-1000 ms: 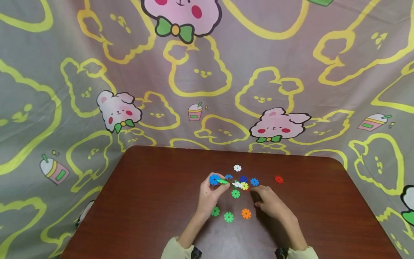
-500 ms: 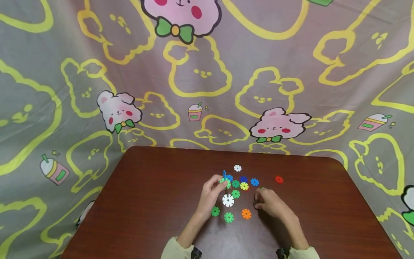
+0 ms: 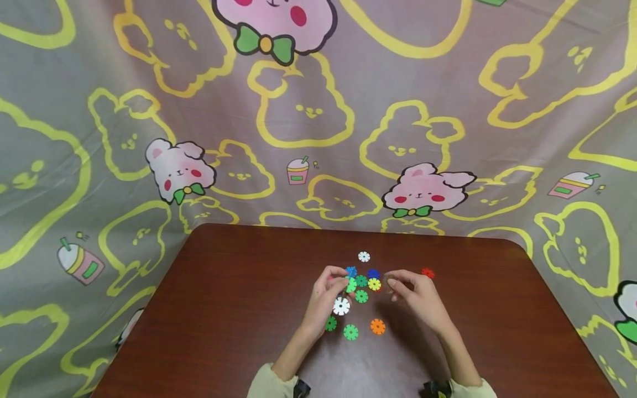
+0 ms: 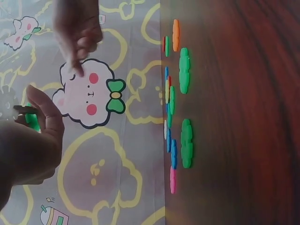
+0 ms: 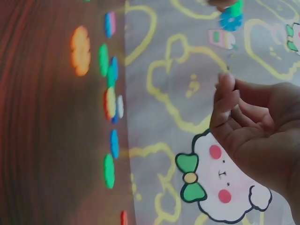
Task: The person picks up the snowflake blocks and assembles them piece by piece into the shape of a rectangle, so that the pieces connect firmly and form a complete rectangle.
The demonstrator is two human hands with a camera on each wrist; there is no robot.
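One green disc [image 3: 351, 284] pinched by left fingers [image 3: 339, 285], right fingers [image 5: 227, 82] together, hold unclear, one orange disc [image 3: 374, 326], one yellow disc [image 3: 370, 284]

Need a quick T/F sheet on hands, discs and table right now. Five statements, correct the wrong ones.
1. The left hand and right hand are apart. True.
2. The orange disc lies on the table. True.
3. The right hand lies flat on the table. False: it is above the table, fingers curled.
4. The left hand holds a light green disc. True.
5. The table disc farthest from the person is red. False: it is a white disc.
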